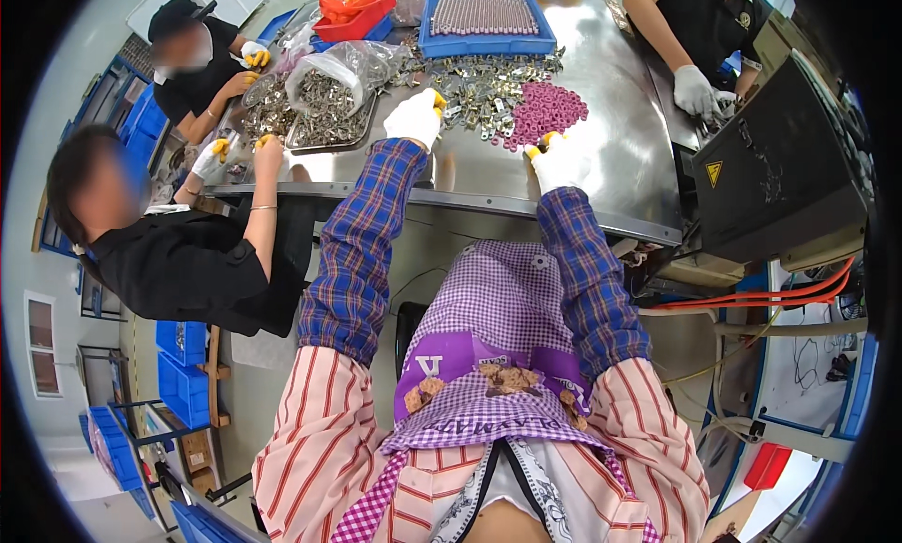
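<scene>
Gloved left hand (413, 120) near loose metal fittings (484, 101), right hand (561, 162) by pink rings (554, 106) | grips unclear | a stray sweep could mix both

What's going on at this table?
A person works over loose small parts on a metal table. The gloved left hand is beside metal pieces; the right hand is at the near edge of some pink rings. Anything held is too small to tell. A blue tray stands behind.
</scene>
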Motion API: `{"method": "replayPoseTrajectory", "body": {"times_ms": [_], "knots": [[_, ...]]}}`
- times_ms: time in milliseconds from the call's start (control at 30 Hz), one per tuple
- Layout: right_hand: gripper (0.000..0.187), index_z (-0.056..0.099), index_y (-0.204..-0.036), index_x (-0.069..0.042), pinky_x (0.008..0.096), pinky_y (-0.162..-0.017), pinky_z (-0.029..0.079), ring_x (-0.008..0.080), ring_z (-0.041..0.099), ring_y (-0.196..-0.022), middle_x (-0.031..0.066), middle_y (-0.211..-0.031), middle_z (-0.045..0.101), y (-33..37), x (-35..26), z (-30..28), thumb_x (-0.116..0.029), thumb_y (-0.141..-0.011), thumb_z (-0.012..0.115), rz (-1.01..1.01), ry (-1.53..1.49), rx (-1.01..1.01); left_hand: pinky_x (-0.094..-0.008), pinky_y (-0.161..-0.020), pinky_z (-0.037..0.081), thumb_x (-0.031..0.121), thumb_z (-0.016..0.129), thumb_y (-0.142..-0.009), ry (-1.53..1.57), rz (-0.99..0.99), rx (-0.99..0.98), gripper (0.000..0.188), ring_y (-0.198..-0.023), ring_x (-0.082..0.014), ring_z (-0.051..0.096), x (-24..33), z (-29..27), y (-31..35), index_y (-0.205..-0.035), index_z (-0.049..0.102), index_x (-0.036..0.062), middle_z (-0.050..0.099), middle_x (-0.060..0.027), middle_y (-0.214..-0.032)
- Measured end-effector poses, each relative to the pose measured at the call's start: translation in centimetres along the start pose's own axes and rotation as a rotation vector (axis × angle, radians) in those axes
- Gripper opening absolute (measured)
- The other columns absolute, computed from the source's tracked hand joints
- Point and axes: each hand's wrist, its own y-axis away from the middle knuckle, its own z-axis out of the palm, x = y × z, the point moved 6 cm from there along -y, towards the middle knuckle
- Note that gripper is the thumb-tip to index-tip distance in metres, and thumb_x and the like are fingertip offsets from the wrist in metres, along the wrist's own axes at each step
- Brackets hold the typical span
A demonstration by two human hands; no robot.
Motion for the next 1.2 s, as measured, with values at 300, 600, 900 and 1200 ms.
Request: {"method": "replayPoseTrajectory", "body": {"times_ms": [300,600,900,1200], "knots": [[0.029,0.066,-0.104,-0.010,0.0327,-0.080,0.049,0.0264,0.062,-0.088,0.0097,-0.098,0.066,1.6,3.9,0.2,-0.031,-0.085,0.059,-0.063,-0.232,0.139,-0.0387,-0.076,0.050,0.019,0.056,-0.085,0.261,-0.119,0.244,0.022,-0.088,-0.0275,0.064,-7.8,-0.5,2.0,-0.105,0.062,0.0127,0.067,-0.0104,-0.098],[0.029,0.068,-0.101,-0.006,0.0335,-0.077,0.049,0.0268,0.062,-0.084,0.0115,-0.094,0.066,7.1,8.0,-1.6,-0.028,-0.084,0.063,-0.059,-0.273,0.263,-0.0396,-0.076,0.050,0.018,0.056,-0.085,0.485,-0.337,0.146,0.021,-0.084,-0.0314,0.063,-10.2,5.2,4.5,-0.104,0.060,0.0104,0.067,-0.0127,-0.095],[0.023,0.068,-0.099,-0.006,0.0315,-0.073,0.049,0.0248,0.062,-0.077,0.0117,-0.092,0.066,6.5,9.4,-0.4,-0.021,-0.082,0.066,-0.159,-0.553,0.313,-0.0427,-0.075,0.050,0.024,0.057,-0.084,0.591,-0.407,0.039,0.024,-0.085,-0.0355,0.063,0.6,6.0,9.2,-0.104,0.059,0.0114,0.066,-0.0140,-0.095],[0.020,0.068,-0.097,-0.005,0.0275,-0.071,0.048,0.0206,0.061,-0.075,0.0091,-0.088,0.066,7.0,-0.5,-5.4,-0.012,-0.078,0.068,-0.642,-0.116,0.356,-0.0336,-0.072,0.049,0.015,0.056,-0.085,0.071,-0.056,0.332,0.020,-0.084,-0.0270,0.063,1.2,6.5,11.5,-0.103,0.063,0.0093,0.066,-0.0106,-0.098]]}}
